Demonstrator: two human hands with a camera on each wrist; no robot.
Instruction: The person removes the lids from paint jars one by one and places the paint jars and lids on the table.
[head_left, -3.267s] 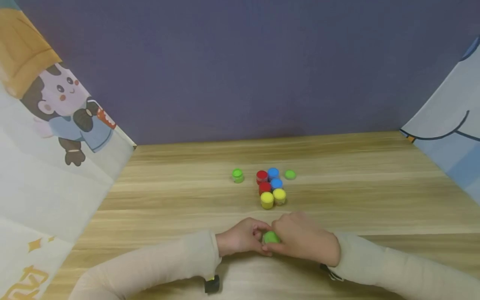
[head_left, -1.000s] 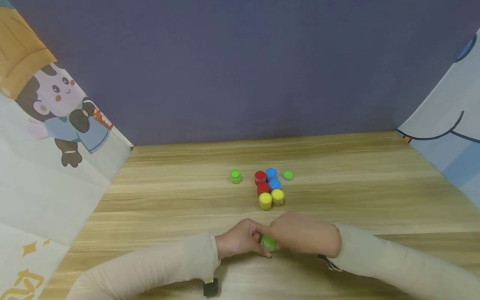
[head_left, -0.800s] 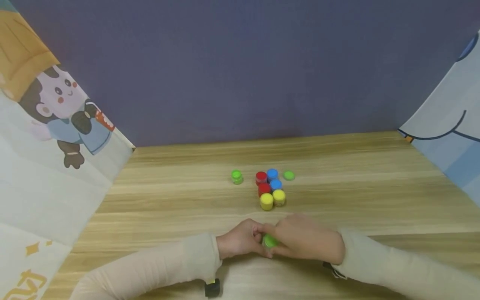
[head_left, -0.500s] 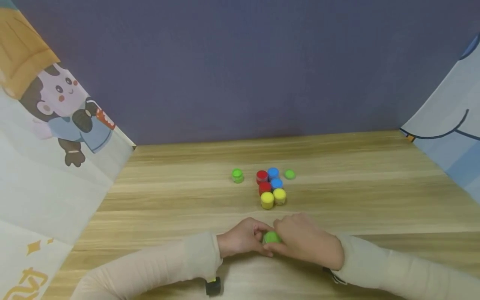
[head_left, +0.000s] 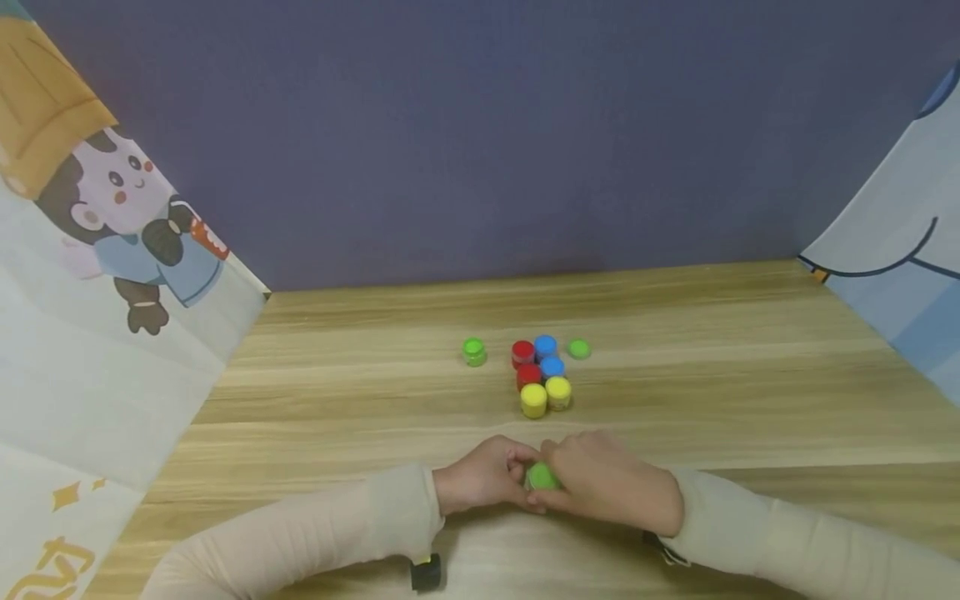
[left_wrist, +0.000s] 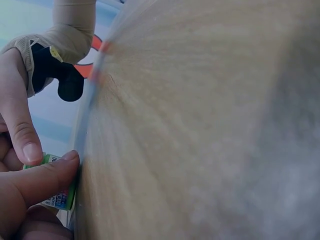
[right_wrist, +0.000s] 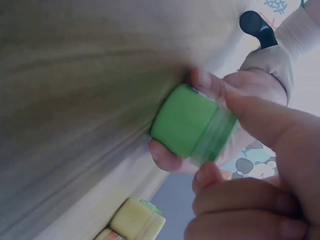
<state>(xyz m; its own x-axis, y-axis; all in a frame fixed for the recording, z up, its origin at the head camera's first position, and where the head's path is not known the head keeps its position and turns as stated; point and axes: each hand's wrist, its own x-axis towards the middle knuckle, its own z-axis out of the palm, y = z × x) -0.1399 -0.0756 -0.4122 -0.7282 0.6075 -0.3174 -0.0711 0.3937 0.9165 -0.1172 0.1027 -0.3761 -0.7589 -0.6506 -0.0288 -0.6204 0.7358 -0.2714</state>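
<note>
Between my two hands a small green jar (head_left: pixel 542 477) stands upright close to the table, its lighter green top showing in the head view. My left hand (head_left: pixel 483 475) grips the jar's side between thumb and fingers. From the right, my right hand (head_left: pixel 607 479) pinches round the upper end, at the lid, with its fingers curled. In the right wrist view, the green body (right_wrist: pixel 182 120) has a clearer band (right_wrist: pixel 215 135) toward the top, where my right fingertips lie. Printing shows on the jar's label (left_wrist: pixel 61 199) in the left wrist view, partly covered by my fingers.
Farther back stand two red jars (head_left: pixel 528 377), two blue jars (head_left: pixel 552 367) and two yellow jars (head_left: pixel 533 401), grouped together. Left of them is another green jar (head_left: pixel 473 352) that looks lidless. A loose green lid (head_left: pixel 578 348) lies to their right. Decorated panels flank the table (head_left: pixel 360 375).
My right hand has rolled over the jar's top and back again, uncovering more of the green top than one second ago. The left hand and the jars behind have kept their places.
</note>
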